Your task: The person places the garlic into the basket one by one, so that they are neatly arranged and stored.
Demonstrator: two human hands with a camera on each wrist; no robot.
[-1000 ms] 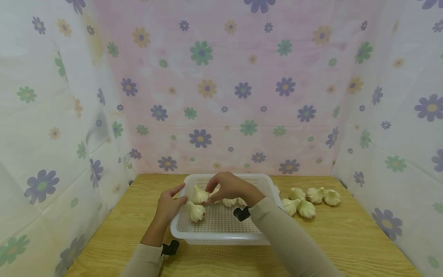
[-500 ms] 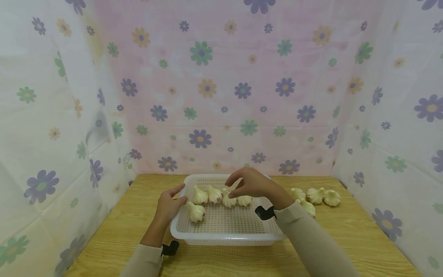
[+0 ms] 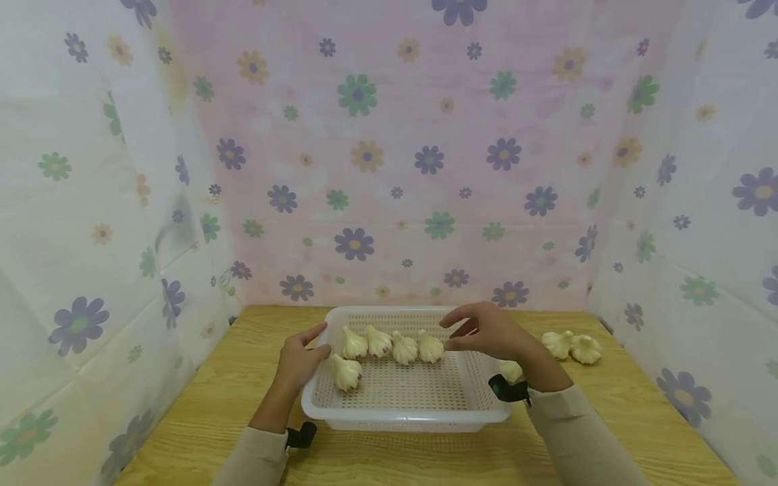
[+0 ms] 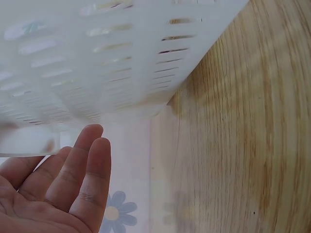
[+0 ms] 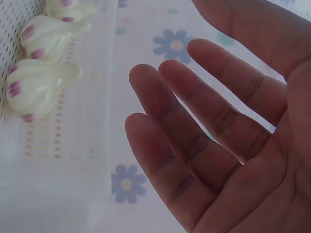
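Right hand (image 3: pixel 495 334) likely between pickups: fingers wide, nothing held. Left hand (image 3: pixel 298 361) straight-fingered at basket (image 3: pixel 407 416) rim. Next probably calls for reaching loose garlic (image 3: pixel 586 349) right of the right fingers.

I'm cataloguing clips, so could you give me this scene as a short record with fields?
Container: white perforated basket on a wooden table
Inside: five garlic bulbs, four in a row, one nearer the camera
Left hand: at the basket's left rim
Right hand: empty, at the basket's right end
Right of basket: more garlic bulbs, at least one partly hidden
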